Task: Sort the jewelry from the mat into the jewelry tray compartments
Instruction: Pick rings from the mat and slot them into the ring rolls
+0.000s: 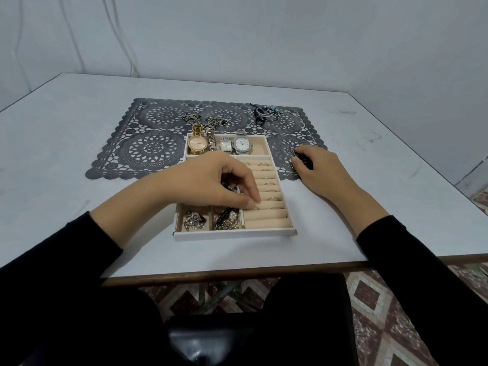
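**A:** Where do the edges run?

**B:** The tray (232, 235) lies mid-table (79, 133), its far part on the mat (153, 149) and its near part on bare top. A bare strip runs between its front rim and the table's near edge. To the left and right, the top lies open out to both side edges. The mat's far edge stops short of the table's far edge.

**A:** And the hands?

**B:** The left hand (219, 180) is over the tray with its fingers curled. Its thumb and forefinger tips are together, down on the rolls (266, 213) at the tray's right side. I cannot tell whether they pinch a ring. The right hand (317, 167) rests on the mat just right of the tray, fingers curled over something dark. I cannot tell that from the mat's lace.

**A:** The jewelry?

**B:** Watches (197, 143) lie in the far compartment. Rings (273, 198) sit between the rolls. The two near-left compartments hold tangled pieces (194, 220). On the mat, chains (192, 118) lie just behind the tray. Bracelets (266, 113) lie near its far right corner, well apart from both hands.

**A:** The room?

**B:** The table is pale with a brown edge, a plain wall (237, 35) rises behind it, and the floor (369, 294) below is patterned tile.
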A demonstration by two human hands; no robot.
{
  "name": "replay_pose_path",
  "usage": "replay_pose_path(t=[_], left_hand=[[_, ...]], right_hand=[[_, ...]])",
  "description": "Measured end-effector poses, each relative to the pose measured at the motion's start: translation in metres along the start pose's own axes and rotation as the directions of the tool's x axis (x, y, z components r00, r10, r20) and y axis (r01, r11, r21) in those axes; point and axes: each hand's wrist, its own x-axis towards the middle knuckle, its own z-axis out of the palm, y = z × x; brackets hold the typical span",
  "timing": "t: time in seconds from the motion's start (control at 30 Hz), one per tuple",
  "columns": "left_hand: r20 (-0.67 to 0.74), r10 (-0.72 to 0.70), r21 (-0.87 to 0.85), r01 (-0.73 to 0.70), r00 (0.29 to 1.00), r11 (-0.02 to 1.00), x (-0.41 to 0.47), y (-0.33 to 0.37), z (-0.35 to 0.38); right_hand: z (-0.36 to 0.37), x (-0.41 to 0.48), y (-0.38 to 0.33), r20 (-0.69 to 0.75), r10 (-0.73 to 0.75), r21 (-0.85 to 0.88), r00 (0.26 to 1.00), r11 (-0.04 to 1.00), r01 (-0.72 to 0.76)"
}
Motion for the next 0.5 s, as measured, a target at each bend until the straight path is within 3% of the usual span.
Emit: replay_pose_path(t=[0.33, 0.5], left_hand=[[0.008, -0.033, -0.035, 0.033, 0.999, 0.999, 0.002, 0.002, -0.002], [-0.184, 0.013, -0.105, -0.033, 0.983, 0.994, 0.001, -0.001, -0.012]], right_hand=[[0.0, 0.002, 0.002, 0.01, -0.001, 0.008, 1.0, 1.0, 0.001], [-0.005, 0.004, -0.004, 0.005, -0.002, 0.032, 1.0, 0.999, 0.001]])
